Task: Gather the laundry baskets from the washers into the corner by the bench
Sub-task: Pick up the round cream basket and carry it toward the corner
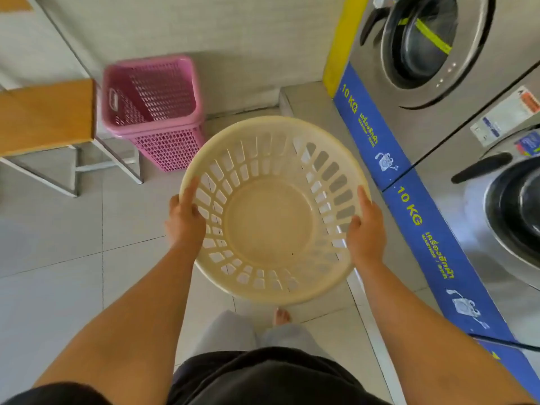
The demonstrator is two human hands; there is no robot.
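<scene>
I hold a round cream laundry basket (pixel 270 226) in front of me, above the tiled floor, its inside bare. My left hand (pixel 184 219) grips its left rim and my right hand (pixel 365 229) grips its right rim. Ahead on the left, pink square baskets (pixel 152 95), one nested in another, stand on the floor in the corner, right beside the end of a wooden bench (pixel 43 118).
Front-loading washers (pixel 432 48) with a blue "10 KG" base strip (pixel 409 206) line the right side. A grey wall runs behind the corner. The bench's metal legs (pixel 76 173) stand at the left. Tiled floor lies between me and the pink baskets.
</scene>
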